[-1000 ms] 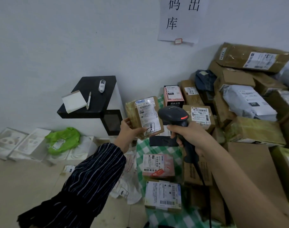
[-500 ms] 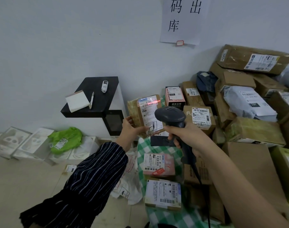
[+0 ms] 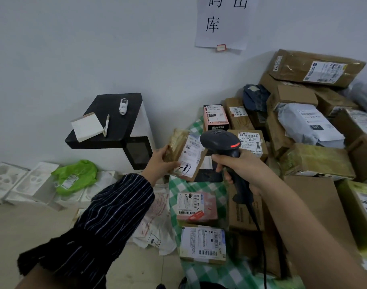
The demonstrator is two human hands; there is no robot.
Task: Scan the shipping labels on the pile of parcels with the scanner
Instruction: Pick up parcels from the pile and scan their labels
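The red line has left the label (image 3: 191, 152). My left hand (image 3: 160, 164) grips the small parcel (image 3: 175, 146), now tipped away; my right hand (image 3: 242, 168) grips the scanner (image 3: 220, 141). Scanned, I think.

One scanner (image 3: 220, 140), one pen (image 3: 106, 125), one notepad (image 3: 86, 127), one green bag (image 3: 76, 176), over a dozen parcels (image 3: 316, 67).

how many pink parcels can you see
2: an upright pink box behind the scanner, a flat pink parcel on the checked cloth; the pile may hide more.
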